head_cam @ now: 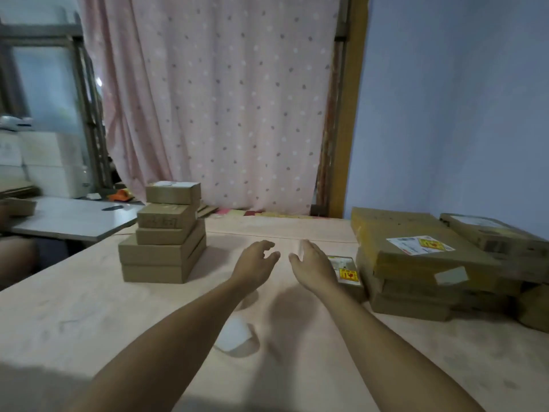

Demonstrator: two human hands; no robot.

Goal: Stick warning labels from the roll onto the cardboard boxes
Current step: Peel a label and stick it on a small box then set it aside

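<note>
With both our left hand (257, 260) and right hand (312, 263) open and empty, labelled boxes (416, 248) lie to their right, while the stack of plain boxes (163, 242) to their left seems unlabelled.

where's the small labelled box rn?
Head view, right of centre: the small box sits on the table, partly behind the right hand, against the right-hand box pile.

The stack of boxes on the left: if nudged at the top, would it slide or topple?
The stack of boxes narrows upward, smaller boxes resting unevenly on wider ones, so the top box would probably slide off first. The broad bottom boxes likely stay put. Weight cannot be judged.
</note>
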